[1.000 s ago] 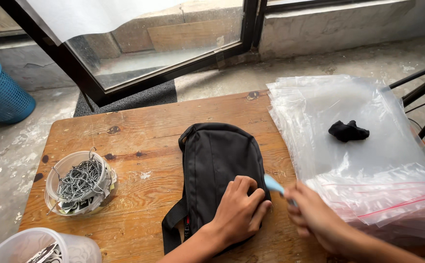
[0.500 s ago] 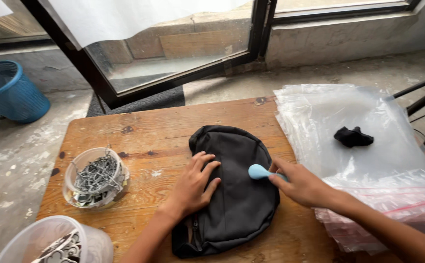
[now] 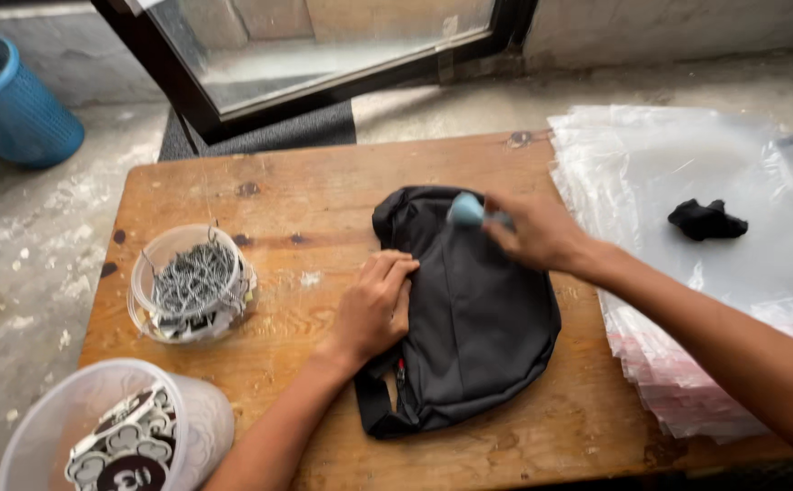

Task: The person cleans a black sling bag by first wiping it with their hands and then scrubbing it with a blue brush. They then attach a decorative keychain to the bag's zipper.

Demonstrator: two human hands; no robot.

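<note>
Two hands are working on one black fabric bag point(image 3: 478, 318), which is lying flat near the middle of the wooden surface point(image 3: 324, 191). Bag's long axis is running diagonally, from its upper end near the far middle of the surface down to its lower end at the near edge; a black strap end is sticking out at the lower left corner, pointing toward the person.

Left hand point(image 3: 375, 305) is resting palm down on the bag's left edge, fingers held together and curled slightly over the seam, pressing the fabric down. Right hand point(image 3: 534, 229) is hovering over the bag's upper right part, fingers closed around a small light blue tool point(image 3: 465, 210) whose rounded end is pointing left, sitting just above the bag's top edge. Whether the tool is touching the fabric cannot be told; the hand is blurred.

To the right, a stack of clear plastic bags point(image 3: 687, 182) is lying on the surface, just beside the black bag, with a small black crumpled item point(image 3: 707, 220) sitting on top. To the left, a clear round tub of metal hooks point(image 3: 194, 284) is standing well apart from the bag. At the near left corner, a larger clear tub holding printed tags point(image 3: 114, 436) is showing partly. A blue basket point(image 3: 14, 100) is standing on the floor at far left.
</note>
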